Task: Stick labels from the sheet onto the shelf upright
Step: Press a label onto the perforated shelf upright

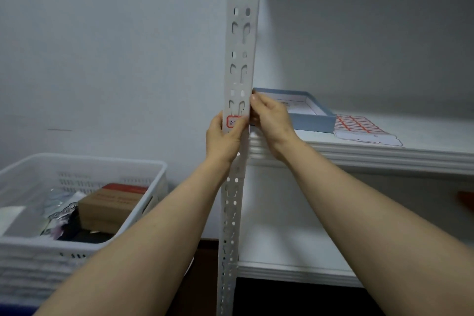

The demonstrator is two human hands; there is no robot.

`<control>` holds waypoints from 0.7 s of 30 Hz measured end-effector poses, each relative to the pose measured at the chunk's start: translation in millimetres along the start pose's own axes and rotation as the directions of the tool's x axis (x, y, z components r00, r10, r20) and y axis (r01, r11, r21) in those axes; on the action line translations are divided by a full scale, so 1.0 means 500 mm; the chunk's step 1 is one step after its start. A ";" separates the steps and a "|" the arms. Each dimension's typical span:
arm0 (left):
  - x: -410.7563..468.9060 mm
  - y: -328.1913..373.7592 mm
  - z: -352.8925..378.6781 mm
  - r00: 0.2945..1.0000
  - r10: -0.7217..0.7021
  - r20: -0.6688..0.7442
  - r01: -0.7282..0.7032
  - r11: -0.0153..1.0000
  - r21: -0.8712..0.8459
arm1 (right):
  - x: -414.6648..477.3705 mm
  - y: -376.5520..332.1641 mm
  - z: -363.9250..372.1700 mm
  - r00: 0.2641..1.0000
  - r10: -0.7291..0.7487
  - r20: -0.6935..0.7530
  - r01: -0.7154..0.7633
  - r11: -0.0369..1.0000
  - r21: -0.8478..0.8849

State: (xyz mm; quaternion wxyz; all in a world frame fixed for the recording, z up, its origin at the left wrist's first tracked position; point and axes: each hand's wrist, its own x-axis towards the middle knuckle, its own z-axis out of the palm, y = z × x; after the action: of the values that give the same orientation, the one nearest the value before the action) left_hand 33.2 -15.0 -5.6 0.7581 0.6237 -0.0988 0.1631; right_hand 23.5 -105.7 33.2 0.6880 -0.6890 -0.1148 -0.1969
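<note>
White slotted shelf upright (242, 33) rises mid-frame; left hand (222, 137) grips it, right hand (270, 117) pinches its edge, label sheet (360, 126) lies on the shelf (431, 140) beyond, and the red-bordered label (231, 121) under the left thumb likely needs firm outward smoothing.

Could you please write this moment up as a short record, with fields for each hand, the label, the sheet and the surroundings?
left hand: grips the shelf upright, thumb on the label
right hand: fingers curled on the upright's right edge, beside the label
label: red-bordered, handwritten, on the upright's front face at shelf level
label sheet: lies flat on the shelf, right of the blue tray
basket: white, lower left, holding a cardboard box and packets
</note>
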 end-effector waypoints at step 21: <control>0.005 -0.001 0.018 0.993 0.112 0.032 -0.114 0.992 0.063 | 0.012 0.015 -0.022 0.996 -0.062 0.071 0.065 0.997 -0.041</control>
State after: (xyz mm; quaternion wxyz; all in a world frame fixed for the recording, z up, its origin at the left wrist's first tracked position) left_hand 36.1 -23.5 -3.3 0.7256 0.6435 -0.1394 0.1998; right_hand 30.6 -117.6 29.0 0.6619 -0.7061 -0.1561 -0.1971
